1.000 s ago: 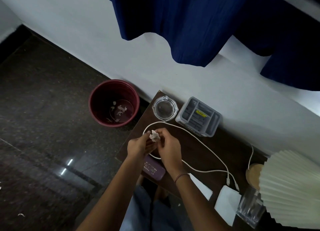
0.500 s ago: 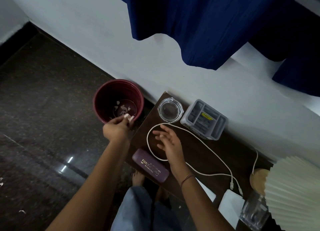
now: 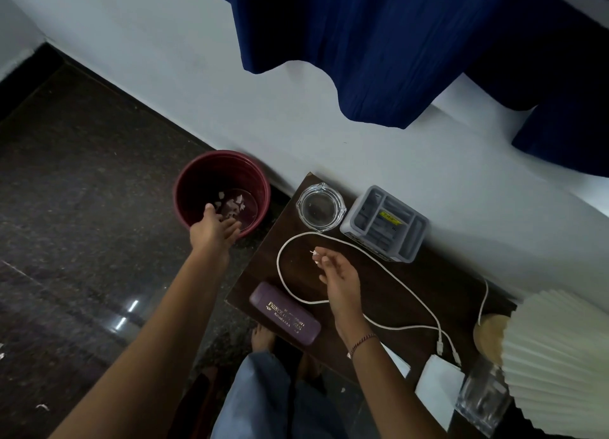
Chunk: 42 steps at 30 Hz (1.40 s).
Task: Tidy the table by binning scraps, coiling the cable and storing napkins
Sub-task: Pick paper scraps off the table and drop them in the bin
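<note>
My left hand [image 3: 216,231] hangs open over the near rim of the maroon bin [image 3: 184,188] on the floor, fingers spread and empty. White paper scraps [image 3: 232,204] lie at the bin's bottom. Over the dark wooden table [image 3: 415,284], my right hand [image 3: 341,275] pinches a small white scrap [image 3: 315,256] at its fingertips. The white cable [image 3: 280,267] lies uncoiled in a wide loop around that hand and runs right to its plugs [image 3: 440,346]. White napkins [image 3: 438,386] lie at the table's near right edge.
A glass ashtray [image 3: 321,208] and a grey compartment organiser [image 3: 385,223] stand along the wall. A purple case [image 3: 285,316] lies at the table's near left corner. A glass tumbler [image 3: 481,402] and pleated lamp shade [image 3: 560,356] crowd the right. A blue curtain [image 3: 379,43] hangs above.
My left hand carried scraps from the table to the bin and opened over it; they have dropped in. My right hand stayed over the cable loop and now has a scrap at its fingertips.
</note>
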Each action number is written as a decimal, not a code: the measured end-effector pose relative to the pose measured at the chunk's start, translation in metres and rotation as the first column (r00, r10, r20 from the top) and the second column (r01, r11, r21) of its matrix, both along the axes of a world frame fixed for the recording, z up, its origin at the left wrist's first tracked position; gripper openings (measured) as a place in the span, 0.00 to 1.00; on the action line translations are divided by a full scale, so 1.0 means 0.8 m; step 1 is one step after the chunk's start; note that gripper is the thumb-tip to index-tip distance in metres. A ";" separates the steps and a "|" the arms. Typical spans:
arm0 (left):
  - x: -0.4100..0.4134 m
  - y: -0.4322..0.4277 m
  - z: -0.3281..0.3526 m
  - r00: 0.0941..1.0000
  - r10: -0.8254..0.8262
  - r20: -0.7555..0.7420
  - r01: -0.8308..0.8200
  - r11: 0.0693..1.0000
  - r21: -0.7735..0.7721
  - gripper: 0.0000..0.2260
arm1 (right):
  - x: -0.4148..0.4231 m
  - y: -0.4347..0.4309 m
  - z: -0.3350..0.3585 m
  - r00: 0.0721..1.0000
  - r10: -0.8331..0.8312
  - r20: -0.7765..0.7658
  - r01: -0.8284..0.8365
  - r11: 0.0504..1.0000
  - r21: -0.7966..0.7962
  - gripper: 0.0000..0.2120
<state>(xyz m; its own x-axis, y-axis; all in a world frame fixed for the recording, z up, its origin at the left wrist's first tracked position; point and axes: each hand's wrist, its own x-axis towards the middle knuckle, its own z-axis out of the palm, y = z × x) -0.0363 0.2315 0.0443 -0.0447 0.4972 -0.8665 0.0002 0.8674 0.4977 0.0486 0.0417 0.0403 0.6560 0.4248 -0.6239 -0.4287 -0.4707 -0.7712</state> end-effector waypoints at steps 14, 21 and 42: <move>0.010 -0.112 -0.008 0.942 -0.320 0.097 0.333 0.924 -0.190 0.18 | 0.008 -0.071 -0.037 0.782 0.567 0.260 -0.366 0.755 -0.544 0.13; 0.013 -0.131 -0.012 0.932 -0.347 0.103 0.361 0.905 -0.223 0.17 | 0.000 -0.066 -0.045 0.663 0.714 0.225 -0.468 0.630 -0.620 0.16; 0.005 -0.119 -0.006 0.908 -0.389 0.158 0.400 0.916 -0.042 0.10 | -0.025 -0.023 -0.006 0.564 0.649 0.511 -0.603 0.746 -0.282 0.22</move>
